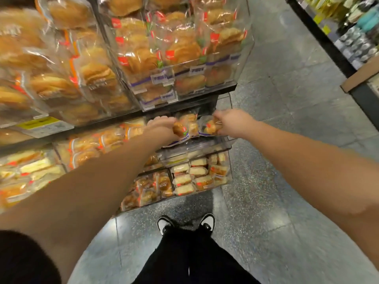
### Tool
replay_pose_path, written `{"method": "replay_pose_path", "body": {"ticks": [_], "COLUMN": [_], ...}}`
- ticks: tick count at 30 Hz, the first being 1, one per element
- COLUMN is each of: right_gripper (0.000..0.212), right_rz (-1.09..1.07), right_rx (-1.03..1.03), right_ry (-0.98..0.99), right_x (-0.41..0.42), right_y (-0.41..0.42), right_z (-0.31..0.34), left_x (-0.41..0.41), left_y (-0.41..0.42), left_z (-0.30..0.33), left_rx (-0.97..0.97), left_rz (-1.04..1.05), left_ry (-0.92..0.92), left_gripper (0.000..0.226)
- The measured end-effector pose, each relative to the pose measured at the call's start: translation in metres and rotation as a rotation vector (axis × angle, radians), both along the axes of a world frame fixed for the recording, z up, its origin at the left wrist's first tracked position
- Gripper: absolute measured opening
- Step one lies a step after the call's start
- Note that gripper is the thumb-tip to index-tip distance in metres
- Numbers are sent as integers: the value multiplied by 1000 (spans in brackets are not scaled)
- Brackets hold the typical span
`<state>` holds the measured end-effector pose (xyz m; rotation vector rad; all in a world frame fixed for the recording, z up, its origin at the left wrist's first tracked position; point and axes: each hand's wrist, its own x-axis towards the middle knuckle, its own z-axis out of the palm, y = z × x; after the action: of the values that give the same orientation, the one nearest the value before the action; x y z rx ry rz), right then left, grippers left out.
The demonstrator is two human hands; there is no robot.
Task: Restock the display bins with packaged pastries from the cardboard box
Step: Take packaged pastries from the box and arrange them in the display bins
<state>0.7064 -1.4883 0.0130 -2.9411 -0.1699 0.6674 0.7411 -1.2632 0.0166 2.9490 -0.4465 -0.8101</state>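
Note:
Both my arms reach forward to a clear display bin [205,146] on the middle shelf at the rack's right end. My left hand [162,128] grips a packaged pastry [181,128] in clear wrap with a red label. My right hand [231,124] holds a second packaged pastry [211,127] just to the right of the first. Both packs hover over the bin's open top, close together. The cardboard box of the task is not in view.
Clear bins full of wrapped buns [180,52] fill the shelves above, and lower bins [196,177] hold small cakes. My feet [184,222] stand on the grey tiled floor. Across the aisle at the upper right runs another shelf [352,37] with a cardboard edge [361,78].

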Motion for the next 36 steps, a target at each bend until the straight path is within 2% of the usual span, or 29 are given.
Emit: {"method": "replay_pose_path", "body": {"ticks": [4,8,13,17,21,31,36], "right_gripper": [44,52,54,51,49,50,47], "right_rz": [51,85,157,226,267,302,282], "right_rx": [-53,-55,-69,-96,-114,-143,-91], "right_ry": [82,102,61,3,-30,-28,-12], "right_x": [15,26,35,40,45,55,59], "right_y": [9,16,17,21,26,49,56], "right_z": [-33,-64,-100,-121,-133,-153,-164], "left_x": [4,5,4,7,9,12,12], "left_y": [-2,-2,-11,-20,-17,-13,-16], "left_z": [-40,-72,-105,-123,-138,-151,-154], "left_rx": [36,72,143,299,339,325,372], "left_rz": [-1,-11,-16,-65,-78,-85,-65], "left_ry": [31,13,-35,-30,-41,-98,-121], "left_gripper": [31,18,42,54,63,59,59]}}
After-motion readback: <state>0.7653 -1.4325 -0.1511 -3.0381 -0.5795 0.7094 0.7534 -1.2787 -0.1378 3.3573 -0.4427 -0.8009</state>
